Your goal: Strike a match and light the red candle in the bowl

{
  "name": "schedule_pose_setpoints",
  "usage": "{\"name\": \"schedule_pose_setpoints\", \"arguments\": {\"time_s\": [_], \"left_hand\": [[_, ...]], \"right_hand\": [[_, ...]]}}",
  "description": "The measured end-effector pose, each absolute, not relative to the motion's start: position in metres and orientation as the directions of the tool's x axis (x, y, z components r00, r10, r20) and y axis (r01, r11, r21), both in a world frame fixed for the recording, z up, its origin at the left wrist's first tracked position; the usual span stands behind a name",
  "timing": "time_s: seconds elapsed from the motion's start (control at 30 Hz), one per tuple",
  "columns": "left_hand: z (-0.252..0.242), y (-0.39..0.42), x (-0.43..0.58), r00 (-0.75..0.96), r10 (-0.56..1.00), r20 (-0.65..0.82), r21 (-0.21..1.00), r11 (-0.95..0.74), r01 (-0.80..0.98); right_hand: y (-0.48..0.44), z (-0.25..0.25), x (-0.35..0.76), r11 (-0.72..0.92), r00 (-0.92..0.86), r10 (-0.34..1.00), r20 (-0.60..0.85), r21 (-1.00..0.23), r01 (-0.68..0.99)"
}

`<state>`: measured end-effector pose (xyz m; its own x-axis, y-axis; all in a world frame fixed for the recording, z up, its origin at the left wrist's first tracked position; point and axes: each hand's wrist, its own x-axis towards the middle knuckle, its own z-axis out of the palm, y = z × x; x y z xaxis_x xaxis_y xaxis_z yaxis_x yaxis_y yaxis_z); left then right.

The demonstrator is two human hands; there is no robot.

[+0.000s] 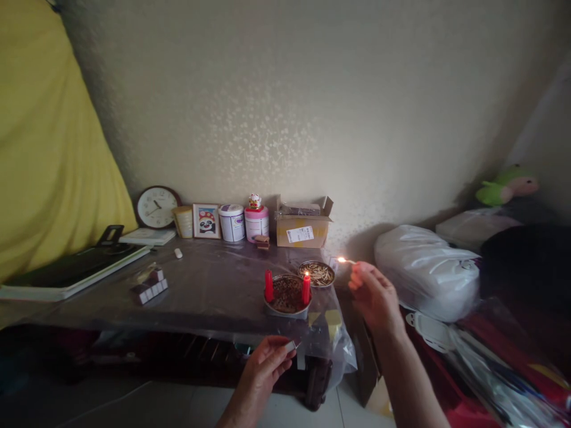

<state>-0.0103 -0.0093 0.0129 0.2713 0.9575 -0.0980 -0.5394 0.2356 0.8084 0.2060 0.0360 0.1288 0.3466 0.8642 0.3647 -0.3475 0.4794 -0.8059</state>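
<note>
A burning match (347, 261) is pinched in my right hand (373, 294), held out beyond the table's right edge. My left hand (266, 364) grips a small matchbox (291, 346) in front of the table. Between them and farther back, a round tin (288, 306) with dark filling holds two red candles upright. The right candle (306, 289) has a flame at its top; the left candle (268, 286) shows no flame. Just behind stands a round dish of matchsticks (316, 274).
Stacked matchboxes (152, 289) lie on the table (209, 291) at left. Along the wall stand a clock (157, 207), a framed picture (206, 221), tins (232, 223) and an open cardboard box (303, 230). White plastic bags (426, 270) are piled at right; a yellow cloth (49, 142) hangs left.
</note>
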Motion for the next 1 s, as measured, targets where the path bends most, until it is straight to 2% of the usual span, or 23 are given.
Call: {"name": "schedule_pose_setpoints", "arguments": {"time_s": [0.07,0.1,0.2,0.27,0.3,0.37,0.43,0.47,0.5,0.6,0.67,0.8,1.0], "left_hand": [[0.011,-0.009,-0.010,0.275,0.956,-0.099,0.807,0.239,-0.540],[0.010,-0.009,-0.010,0.278,0.955,-0.101,0.807,0.242,-0.539],[0.007,-0.010,-0.010,0.281,0.955,-0.097,0.812,0.239,-0.532],[0.006,-0.010,-0.010,0.278,0.956,-0.090,0.819,0.230,-0.526],[0.005,-0.010,-0.010,0.278,0.957,-0.089,0.820,0.228,-0.525],[0.004,-0.009,-0.009,0.283,0.955,-0.090,0.816,0.233,-0.529],[0.004,-0.008,-0.009,0.291,0.952,-0.093,0.811,0.242,-0.533],[0.003,-0.008,-0.008,0.295,0.951,-0.095,0.810,0.246,-0.532],[0.004,-0.009,-0.008,0.296,0.950,-0.099,0.811,0.250,-0.529],[0.005,-0.011,-0.009,0.296,0.949,-0.105,0.819,0.252,-0.516],[0.007,-0.011,-0.010,0.298,0.950,-0.096,0.822,0.244,-0.514],[0.007,-0.010,-0.010,0.301,0.950,-0.086,0.815,0.241,-0.527],[0.006,-0.011,-0.005,0.338,0.936,-0.093,0.798,0.274,-0.537]], "right_hand": [[0.027,0.140,0.222,0.527,0.321,0.846,0.425,-0.760,-0.381],[0.025,0.141,0.230,0.548,0.330,0.831,0.448,-0.763,-0.344],[0.027,0.131,0.250,0.481,0.404,0.809,0.427,-0.876,-0.037],[0.028,0.124,0.259,0.417,0.476,0.781,0.405,-0.905,0.085],[0.026,0.124,0.262,0.415,0.514,0.759,0.401,-0.905,0.094],[0.020,0.129,0.266,0.485,0.546,0.730,0.411,-0.875,0.010],[0.012,0.136,0.268,0.587,0.495,0.739,0.457,-0.797,-0.141],[0.010,0.137,0.270,0.612,0.452,0.744,0.492,-0.773,-0.165],[0.010,0.136,0.271,0.607,0.410,0.748,0.522,-0.787,-0.105],[0.023,0.114,0.275,0.420,0.391,0.742,0.544,-0.832,0.362],[0.038,0.092,0.278,0.278,0.425,0.724,0.544,-0.793,0.542],[0.060,0.060,0.278,0.188,0.453,0.735,0.505,-0.793,0.579],[0.087,0.041,0.264,0.124,0.428,0.775,0.464,-0.777,0.617]]}}
